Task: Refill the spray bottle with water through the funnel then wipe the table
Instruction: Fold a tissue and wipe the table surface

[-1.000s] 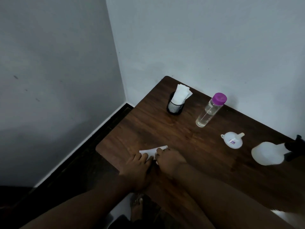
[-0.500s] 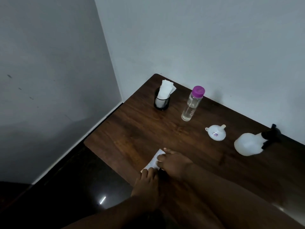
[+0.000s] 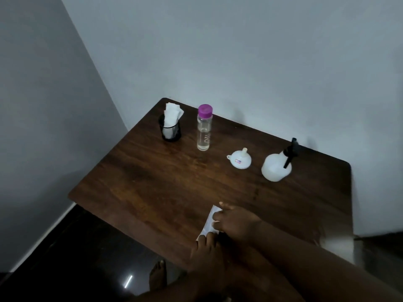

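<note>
1. Head view, lower centre: the left hand (image 3: 207, 251) presses flat fingertips on the near end of the folded tissue (image 3: 209, 223). The right hand (image 3: 236, 221) curls its fingers over the far part.
2. Right of centre: the spray bottle (image 3: 275, 168) stands with its sprayer on, and the funnel (image 3: 239, 160) lies beside it.
3. I'd crease the pad firmly, then wipe the table (image 3: 152, 182) in overlapping strokes.

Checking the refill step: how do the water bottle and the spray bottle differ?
The water bottle is slim and clear, the spray bottle squat and milky white. The water bottle has a purple cap, the spray bottle a black spray head. Both stand upright on the table.
</note>
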A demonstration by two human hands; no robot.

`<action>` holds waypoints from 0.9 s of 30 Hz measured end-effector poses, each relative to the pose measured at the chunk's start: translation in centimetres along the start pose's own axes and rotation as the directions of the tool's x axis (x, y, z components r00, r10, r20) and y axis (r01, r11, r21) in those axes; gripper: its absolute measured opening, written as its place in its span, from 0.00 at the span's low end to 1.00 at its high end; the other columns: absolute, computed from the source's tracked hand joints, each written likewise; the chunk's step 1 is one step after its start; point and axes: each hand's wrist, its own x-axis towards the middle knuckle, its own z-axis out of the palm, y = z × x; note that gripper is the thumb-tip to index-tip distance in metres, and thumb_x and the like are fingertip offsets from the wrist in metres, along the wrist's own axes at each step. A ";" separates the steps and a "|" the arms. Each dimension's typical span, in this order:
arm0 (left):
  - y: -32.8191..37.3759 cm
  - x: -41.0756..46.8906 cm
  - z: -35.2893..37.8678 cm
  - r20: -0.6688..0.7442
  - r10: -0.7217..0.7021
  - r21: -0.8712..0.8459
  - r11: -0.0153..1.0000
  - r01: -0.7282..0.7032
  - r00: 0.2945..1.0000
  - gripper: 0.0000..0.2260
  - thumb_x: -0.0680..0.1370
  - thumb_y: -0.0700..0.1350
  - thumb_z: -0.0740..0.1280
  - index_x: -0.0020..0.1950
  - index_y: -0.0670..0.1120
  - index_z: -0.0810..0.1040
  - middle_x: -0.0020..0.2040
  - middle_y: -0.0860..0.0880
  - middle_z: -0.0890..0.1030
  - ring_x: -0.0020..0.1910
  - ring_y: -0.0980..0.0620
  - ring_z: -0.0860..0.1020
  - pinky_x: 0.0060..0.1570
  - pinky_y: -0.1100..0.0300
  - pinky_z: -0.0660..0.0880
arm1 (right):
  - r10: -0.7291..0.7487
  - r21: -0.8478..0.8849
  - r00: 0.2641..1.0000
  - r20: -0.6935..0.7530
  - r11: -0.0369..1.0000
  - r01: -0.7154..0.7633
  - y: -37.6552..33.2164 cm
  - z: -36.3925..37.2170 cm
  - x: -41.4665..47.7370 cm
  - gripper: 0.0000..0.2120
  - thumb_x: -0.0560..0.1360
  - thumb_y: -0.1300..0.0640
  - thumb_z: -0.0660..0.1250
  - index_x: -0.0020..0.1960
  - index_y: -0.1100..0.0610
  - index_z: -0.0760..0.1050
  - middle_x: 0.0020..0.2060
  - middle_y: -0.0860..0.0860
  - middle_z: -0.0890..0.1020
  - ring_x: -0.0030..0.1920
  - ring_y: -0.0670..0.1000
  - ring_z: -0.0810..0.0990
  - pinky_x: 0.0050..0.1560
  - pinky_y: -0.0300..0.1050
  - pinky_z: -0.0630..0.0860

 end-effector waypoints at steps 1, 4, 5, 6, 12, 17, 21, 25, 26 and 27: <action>0.9 0.1 0.4 0.020 0.015 0.005 1.000 -0.015 1.000 0.27 0.76 0.62 0.53 0.64 0.48 0.79 0.63 0.48 0.78 0.58 0.43 0.78 0.56 0.47 0.77 | 0.009 0.019 1.000 0.000 1.000 -0.009 0.2 0.3 -0.9 0.17 0.81 0.57 0.58 0.68 0.57 0.75 0.65 0.54 0.77 0.66 0.54 0.74 0.78 0.52 0.44; 4.1 0.1 1.3 0.027 0.018 0.015 1.000 -0.018 0.999 0.30 0.74 0.62 0.50 0.65 0.46 0.76 0.63 0.44 0.76 0.59 0.40 0.76 0.57 0.44 0.75 | 0.018 0.041 1.000 0.013 0.999 -0.019 0.8 1.8 -4.2 0.16 0.80 0.56 0.61 0.66 0.55 0.76 0.64 0.53 0.77 0.67 0.52 0.73 0.78 0.54 0.45; 5.2 -0.1 1.3 0.035 0.009 0.001 1.000 -0.009 0.999 0.31 0.71 0.62 0.50 0.63 0.45 0.77 0.60 0.44 0.76 0.57 0.40 0.77 0.54 0.45 0.76 | 0.018 0.031 1.000 0.024 0.999 -0.019 1.0 2.2 -5.3 0.16 0.79 0.57 0.62 0.66 0.55 0.77 0.64 0.53 0.78 0.67 0.52 0.73 0.78 0.54 0.45; 6.0 -0.2 1.4 0.029 0.018 -0.010 1.000 -0.017 0.999 0.32 0.69 0.62 0.49 0.61 0.45 0.77 0.59 0.44 0.75 0.56 0.40 0.76 0.52 0.46 0.77 | 0.023 0.020 0.999 0.035 1.000 -0.024 1.2 2.6 -6.1 0.16 0.79 0.56 0.62 0.66 0.55 0.77 0.64 0.53 0.78 0.67 0.53 0.73 0.78 0.54 0.45; 11.4 0.6 2.8 0.012 0.039 -0.015 0.999 -0.038 0.999 0.19 0.68 0.58 0.61 0.49 0.51 0.86 0.46 0.52 0.84 0.42 0.47 0.83 0.41 0.51 0.81 | 0.142 0.074 0.988 0.064 0.986 -0.147 1.7 4.8 -12.1 0.17 0.81 0.58 0.60 0.69 0.56 0.75 0.68 0.55 0.75 0.70 0.55 0.71 0.78 0.53 0.45; 14.1 0.6 4.3 0.041 0.091 0.056 0.994 -0.093 0.995 0.23 0.64 0.61 0.62 0.48 0.50 0.86 0.43 0.50 0.85 0.39 0.47 0.83 0.40 0.48 0.82 | 0.228 0.099 0.970 0.088 0.967 -0.236 1.5 6.1 -16.2 0.19 0.82 0.56 0.59 0.72 0.55 0.71 0.72 0.55 0.71 0.73 0.55 0.67 0.78 0.52 0.43; 16.3 0.6 4.6 0.045 0.146 0.103 0.983 -0.149 0.988 0.21 0.55 0.60 0.76 0.44 0.52 0.87 0.39 0.52 0.83 0.36 0.50 0.81 0.37 0.53 0.80 | 0.322 0.141 0.939 0.119 0.931 -0.337 1.2 7.2 -19.0 0.20 0.83 0.55 0.58 0.75 0.56 0.67 0.73 0.56 0.69 0.74 0.59 0.66 0.78 0.53 0.42; 17.4 0.1 5.4 0.041 0.218 0.101 0.970 -0.221 0.975 0.22 0.52 0.60 0.78 0.41 0.51 0.85 0.39 0.51 0.82 0.36 0.49 0.81 0.37 0.52 0.80 | 0.392 0.189 0.909 0.143 0.890 -0.414 0.1 8.1 -21.4 0.21 0.83 0.55 0.58 0.74 0.57 0.68 0.73 0.58 0.69 0.74 0.59 0.66 0.78 0.56 0.45; 17.5 0.0 5.6 0.066 0.244 0.104 0.963 -0.250 0.968 0.23 0.50 0.60 0.78 0.41 0.51 0.85 0.39 0.51 0.82 0.37 0.49 0.81 0.37 0.52 0.81 | 0.410 0.209 0.899 0.155 0.876 -0.435 -0.3 8.3 -21.9 0.21 0.83 0.54 0.58 0.74 0.57 0.68 0.73 0.57 0.69 0.74 0.58 0.66 0.78 0.56 0.46; 17.5 -0.1 5.5 0.079 0.268 0.107 0.955 -0.275 0.960 0.23 0.50 0.60 0.78 0.41 0.52 0.85 0.40 0.52 0.82 0.37 0.49 0.81 0.38 0.52 0.81 | 0.431 0.231 0.887 0.164 0.857 -0.460 -0.8 8.7 -22.4 0.21 0.83 0.54 0.58 0.74 0.56 0.68 0.72 0.57 0.69 0.73 0.58 0.66 0.78 0.57 0.48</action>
